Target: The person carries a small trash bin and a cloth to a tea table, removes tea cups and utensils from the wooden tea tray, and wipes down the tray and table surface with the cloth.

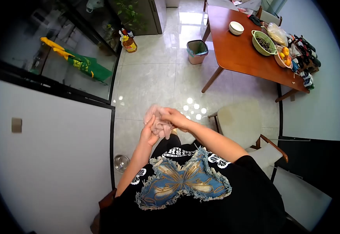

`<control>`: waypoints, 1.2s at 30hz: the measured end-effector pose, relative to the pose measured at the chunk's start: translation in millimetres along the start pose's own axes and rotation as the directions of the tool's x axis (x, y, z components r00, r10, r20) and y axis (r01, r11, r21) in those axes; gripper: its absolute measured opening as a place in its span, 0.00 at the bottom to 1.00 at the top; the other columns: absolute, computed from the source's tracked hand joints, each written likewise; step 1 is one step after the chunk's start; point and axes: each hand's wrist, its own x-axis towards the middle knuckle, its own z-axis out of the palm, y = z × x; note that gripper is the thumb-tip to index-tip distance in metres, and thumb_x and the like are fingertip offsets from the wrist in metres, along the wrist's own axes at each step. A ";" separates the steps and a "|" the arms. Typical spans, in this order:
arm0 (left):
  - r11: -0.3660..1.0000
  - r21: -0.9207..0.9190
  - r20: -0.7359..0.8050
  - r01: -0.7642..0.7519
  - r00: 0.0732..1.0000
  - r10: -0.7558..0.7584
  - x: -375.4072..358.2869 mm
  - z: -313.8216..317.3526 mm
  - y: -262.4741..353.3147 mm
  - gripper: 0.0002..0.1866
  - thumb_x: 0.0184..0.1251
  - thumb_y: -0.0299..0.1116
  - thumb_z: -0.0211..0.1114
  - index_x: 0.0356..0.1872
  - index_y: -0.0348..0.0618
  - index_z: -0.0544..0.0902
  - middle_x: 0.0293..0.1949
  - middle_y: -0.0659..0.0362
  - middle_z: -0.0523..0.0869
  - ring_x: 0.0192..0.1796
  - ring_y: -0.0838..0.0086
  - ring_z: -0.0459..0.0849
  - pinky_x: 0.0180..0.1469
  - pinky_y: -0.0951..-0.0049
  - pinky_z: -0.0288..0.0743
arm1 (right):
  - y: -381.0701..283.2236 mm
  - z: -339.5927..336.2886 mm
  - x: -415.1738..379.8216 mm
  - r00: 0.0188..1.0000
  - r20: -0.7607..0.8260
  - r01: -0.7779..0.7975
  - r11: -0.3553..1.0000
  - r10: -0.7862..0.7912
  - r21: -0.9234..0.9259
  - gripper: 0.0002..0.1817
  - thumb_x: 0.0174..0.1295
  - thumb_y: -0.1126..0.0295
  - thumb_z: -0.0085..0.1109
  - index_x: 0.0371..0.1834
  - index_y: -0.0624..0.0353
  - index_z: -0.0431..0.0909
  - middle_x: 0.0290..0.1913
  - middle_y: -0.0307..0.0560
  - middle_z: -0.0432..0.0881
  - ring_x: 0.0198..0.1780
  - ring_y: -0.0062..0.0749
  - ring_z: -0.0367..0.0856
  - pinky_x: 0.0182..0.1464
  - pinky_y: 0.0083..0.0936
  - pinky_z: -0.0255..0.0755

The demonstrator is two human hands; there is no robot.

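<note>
Both bare arms reach forward from the chest and meet in front of the body. The left hand (149, 133) is raised with its palm turned inward and fingers pointing up. The right hand (174, 118) comes in from the right, fingers curled, touching the left.

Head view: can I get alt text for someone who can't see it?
Seen from above, a person's left hand and right hand together grip a crumpled pinkish cloth over a glossy tiled floor. A cushioned chair stands to the right, with a wooden table of bowls and food beyond, near a bin.
</note>
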 end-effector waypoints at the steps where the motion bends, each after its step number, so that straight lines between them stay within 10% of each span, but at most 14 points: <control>1: 1.000 0.007 -0.039 0.005 0.999 -0.005 29.3 5.4 15.6 0.25 0.80 0.46 0.58 0.67 0.40 0.74 0.61 0.50 0.83 0.64 0.59 0.82 0.67 0.52 0.77 | -14.4 -18.4 20.6 0.998 -0.062 0.006 1.000 -0.007 -0.024 0.27 0.67 0.62 0.59 0.68 0.57 0.72 0.49 0.43 0.81 0.39 0.25 0.83 0.33 0.23 0.83; 9: 1.000 0.007 -0.276 -0.015 0.961 0.016 205.1 32.2 125.6 0.25 0.77 0.41 0.63 0.68 0.39 0.72 0.63 0.48 0.81 0.64 0.55 0.81 0.65 0.50 0.79 | -89.2 -219.6 141.3 0.930 -0.360 0.026 0.961 0.078 0.274 0.18 0.70 0.67 0.53 0.62 0.57 0.74 0.48 0.51 0.87 0.42 0.35 0.89 0.36 0.33 0.88; 12: 0.998 -0.003 -0.380 -0.059 0.924 0.054 223.4 21.0 144.3 0.24 0.78 0.40 0.62 0.68 0.39 0.73 0.61 0.49 0.82 0.61 0.57 0.83 0.63 0.53 0.81 | -64.4 -299.9 212.3 0.826 -0.522 -0.023 0.938 0.213 0.346 0.11 0.73 0.63 0.53 0.54 0.53 0.76 0.38 0.45 0.88 0.28 0.27 0.86 0.28 0.29 0.85; 19: 0.998 0.017 -0.692 -0.060 0.720 0.055 284.9 -10.0 168.5 0.22 0.78 0.43 0.62 0.65 0.41 0.76 0.54 0.53 0.86 0.56 0.64 0.85 0.58 0.61 0.83 | 6.0 -493.2 435.7 0.611 -0.670 -0.161 0.894 0.422 0.417 0.11 0.71 0.65 0.55 0.53 0.52 0.75 0.39 0.47 0.85 0.31 0.30 0.84 0.31 0.31 0.83; 22: 0.931 -0.361 -0.211 0.052 0.968 -0.136 298.5 -48.4 189.1 0.26 0.79 0.43 0.60 0.69 0.39 0.71 0.61 0.49 0.83 0.61 0.60 0.83 0.63 0.58 0.81 | 27.4 -554.0 503.0 0.603 -0.670 -0.062 0.863 0.433 0.502 0.12 0.69 0.66 0.57 0.52 0.56 0.76 0.36 0.44 0.82 0.29 0.30 0.81 0.29 0.29 0.81; 24: 0.991 0.071 -0.758 0.109 0.652 -0.018 336.3 29.7 185.4 0.28 0.79 0.43 0.60 0.71 0.38 0.68 0.65 0.46 0.80 0.65 0.56 0.81 0.67 0.55 0.78 | 41.5 -587.8 537.9 0.597 -0.688 -0.033 0.870 0.411 0.492 0.13 0.68 0.66 0.58 0.52 0.58 0.76 0.36 0.43 0.82 0.30 0.30 0.81 0.31 0.29 0.80; 33: 0.932 0.234 -0.844 0.276 0.533 0.055 404.5 63.8 180.7 0.29 0.79 0.42 0.61 0.71 0.37 0.65 0.62 0.48 0.81 0.66 0.57 0.80 0.69 0.54 0.75 | 104.0 -667.6 644.0 0.443 -0.550 -0.255 0.688 0.708 0.680 0.30 0.71 0.53 0.62 0.70 0.56 0.70 0.62 0.49 0.76 0.55 0.40 0.78 0.52 0.35 0.81; 36: 0.937 0.202 -0.873 0.286 0.487 0.040 400.9 52.7 183.4 0.30 0.76 0.34 0.64 0.74 0.37 0.64 0.67 0.49 0.76 0.69 0.56 0.77 0.71 0.55 0.73 | 133.2 -664.7 666.6 0.547 -0.578 0.078 0.651 0.605 0.755 0.30 0.70 0.53 0.64 0.70 0.54 0.70 0.63 0.48 0.76 0.61 0.44 0.76 0.58 0.40 0.79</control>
